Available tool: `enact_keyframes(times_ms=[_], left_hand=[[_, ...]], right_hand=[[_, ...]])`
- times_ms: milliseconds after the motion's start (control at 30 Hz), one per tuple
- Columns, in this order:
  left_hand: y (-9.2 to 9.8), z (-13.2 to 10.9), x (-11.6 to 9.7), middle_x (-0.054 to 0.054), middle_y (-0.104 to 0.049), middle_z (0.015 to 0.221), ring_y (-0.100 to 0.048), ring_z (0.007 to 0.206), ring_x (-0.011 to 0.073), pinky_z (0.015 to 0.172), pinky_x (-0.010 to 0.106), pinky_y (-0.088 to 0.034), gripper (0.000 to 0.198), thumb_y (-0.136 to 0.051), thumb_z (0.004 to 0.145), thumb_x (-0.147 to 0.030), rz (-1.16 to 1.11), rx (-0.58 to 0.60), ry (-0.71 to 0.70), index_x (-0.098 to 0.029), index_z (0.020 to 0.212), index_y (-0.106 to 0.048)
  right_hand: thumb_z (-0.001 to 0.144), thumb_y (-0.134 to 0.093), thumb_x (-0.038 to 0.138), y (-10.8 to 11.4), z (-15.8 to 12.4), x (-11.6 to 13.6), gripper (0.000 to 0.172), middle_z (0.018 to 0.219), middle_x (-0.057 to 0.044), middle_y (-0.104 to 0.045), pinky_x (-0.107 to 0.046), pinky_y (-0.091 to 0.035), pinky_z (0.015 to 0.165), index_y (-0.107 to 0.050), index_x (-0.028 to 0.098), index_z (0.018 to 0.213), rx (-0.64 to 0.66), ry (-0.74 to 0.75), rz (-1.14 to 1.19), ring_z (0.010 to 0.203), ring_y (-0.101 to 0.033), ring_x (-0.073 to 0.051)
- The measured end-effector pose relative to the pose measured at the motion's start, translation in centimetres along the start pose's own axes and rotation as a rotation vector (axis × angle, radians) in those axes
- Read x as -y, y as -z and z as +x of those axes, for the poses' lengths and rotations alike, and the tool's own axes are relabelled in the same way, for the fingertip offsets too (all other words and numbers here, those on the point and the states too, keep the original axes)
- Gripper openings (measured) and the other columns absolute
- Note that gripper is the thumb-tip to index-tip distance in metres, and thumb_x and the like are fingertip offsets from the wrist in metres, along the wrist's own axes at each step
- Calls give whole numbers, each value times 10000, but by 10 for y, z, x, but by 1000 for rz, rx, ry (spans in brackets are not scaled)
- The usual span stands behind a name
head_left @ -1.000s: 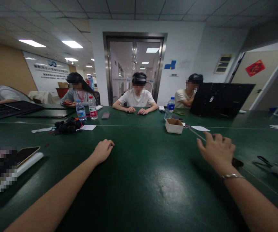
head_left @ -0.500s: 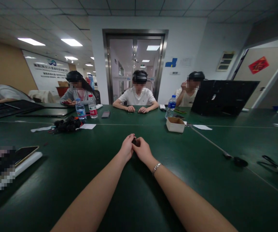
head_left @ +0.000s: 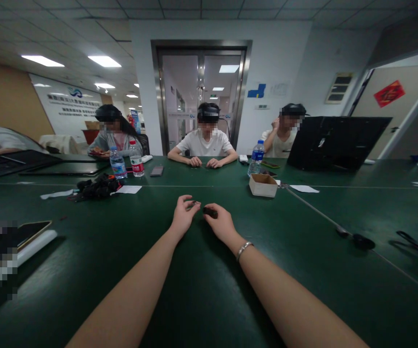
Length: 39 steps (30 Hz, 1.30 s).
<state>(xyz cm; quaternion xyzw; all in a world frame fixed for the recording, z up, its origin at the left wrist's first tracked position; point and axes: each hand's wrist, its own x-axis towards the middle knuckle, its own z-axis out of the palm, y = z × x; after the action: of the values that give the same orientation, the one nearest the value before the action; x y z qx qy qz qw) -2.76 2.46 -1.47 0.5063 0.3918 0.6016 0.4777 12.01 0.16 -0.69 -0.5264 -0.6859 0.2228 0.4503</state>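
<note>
Over the dark green table [head_left: 201,295], my left hand [head_left: 183,216] pinches a small dark piece [head_left: 193,203] between thumb and fingers; its kind is too small to make out. A little to the right, my right hand [head_left: 224,223] is closed on a small dark brown, blocky object [head_left: 210,212], which sticks out leftward past the fingertips. A narrow gap separates the two hands. A silver bracelet sits on my right wrist.
Ahead on the right stands an open cardboard box [head_left: 263,185], with a water bottle [head_left: 256,157] behind it. Black cords [head_left: 98,187] lie at the left, near two bottles. A phone [head_left: 35,233] is at the near left. People wearing headsets sit across the table.
My hands were together around the dark object; now they are apart. The left has drawn back to the left with a small piece, and the right keeps the brown object.
</note>
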Motion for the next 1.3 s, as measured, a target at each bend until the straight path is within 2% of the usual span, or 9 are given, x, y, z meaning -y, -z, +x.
enact_keyframes(times_ms=[67, 200, 433, 700, 933, 1300], left_hand=[[6, 2, 0, 66, -669, 874, -637, 852, 184, 833, 338, -455, 424, -763, 640, -340, 108, 5, -11, -192, 955, -521], [11, 3, -4, 54, -678, 838, -632, 850, 192, 841, 336, -457, 272, -744, 647, -359, 212, 113, -20, -183, 811, -617], [7, 2, -7, 62, -700, 867, -639, 857, 197, 857, 352, -474, 229, -730, 648, -312, 203, 219, -44, -191, 839, -693], [5, 0, -7, 54, -689, 845, -638, 835, 185, 849, 350, -483, 252, -740, 632, -273, 196, 182, -30, -180, 856, -671], [5, 1, -8, 68, -694, 858, -639, 852, 196, 851, 343, -473, 144, -685, 696, -266, 226, 156, -15, -184, 814, -686], [7, 3, 0, 48, -685, 791, -629, 761, 169, 738, 290, -477, 238, -662, 703, -381, 355, 125, -48, -163, 797, -653]], right_hand=[[743, -602, 218, 2, 1, 0, 234, 944, -44, -641, -324, -474, 817, -651, 200, 971, -14, -11, -37, 848, -590, -162], [751, -611, 225, 4, 1, 0, 261, 945, -52, -613, -313, -473, 774, -660, 202, 1007, 12, -18, -97, 789, -567, -153], [748, -621, 194, 4, 0, 2, 248, 897, -32, -587, -304, -455, 748, -662, 218, 991, 48, 25, -123, 750, -537, -144], [758, -617, 205, 4, 0, 1, 244, 917, -42, -587, -301, -450, 737, -654, 195, 999, 61, 30, -110, 754, -542, -143], [755, -613, 180, 4, -1, 2, 246, 913, -43, -579, -298, -445, 747, -651, 184, 998, 54, 32, -118, 754, -532, -138], [735, -623, 163, 1, 1, -2, 226, 874, -24, -570, -301, -440, 748, -657, 198, 956, 20, 66, -113, 771, -527, -141]])
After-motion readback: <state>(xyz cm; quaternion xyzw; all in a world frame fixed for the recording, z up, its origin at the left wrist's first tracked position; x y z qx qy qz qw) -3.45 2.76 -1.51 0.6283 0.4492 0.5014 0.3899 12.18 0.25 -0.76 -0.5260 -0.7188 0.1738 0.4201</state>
